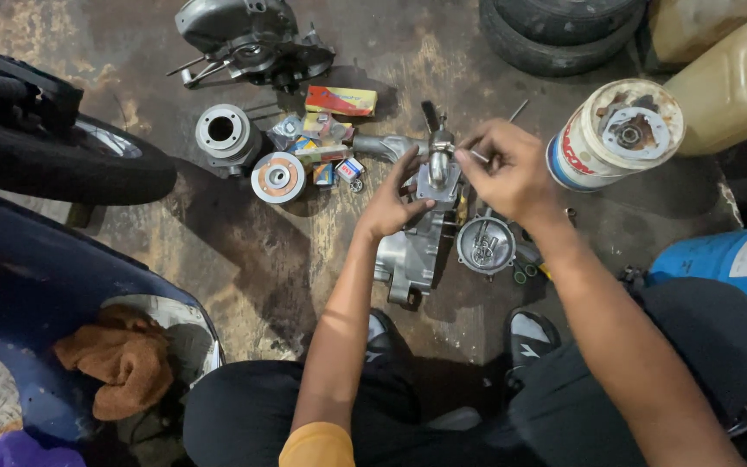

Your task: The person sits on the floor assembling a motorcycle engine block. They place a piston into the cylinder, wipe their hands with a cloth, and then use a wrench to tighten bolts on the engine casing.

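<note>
The person crouches over an aluminium engine crankcase half point(415, 246) that lies on the stained concrete floor point(244, 259) between their feet, its long axis running near to far. The left hand point(388, 203) is part open, fingers spread and pressed against the left side of the crankshaft point(439, 156) that stands up out of the case, steadying it. The right hand point(512, 169) is closed in a pinch around a thin metal tool or pin point(482, 156), whose tip meets the top of the shaft; just what it is cannot be told. To do this well, I judge the bracing hand should hold the shaft square to the case while the pinching hand works with small, straight motions, so the slim piece does not slip or bend. Just right of the case lies a round cover plate point(486, 245) holding loose bolts, close enough to knock. Farther left sit a cylinder point(225, 134), a round clutch disc point(278, 177) and small coloured part boxes point(322, 143); to the right stands a can point(616, 134) with a bearing plate on top. An orange rag point(123, 359) lies near left.
</note>
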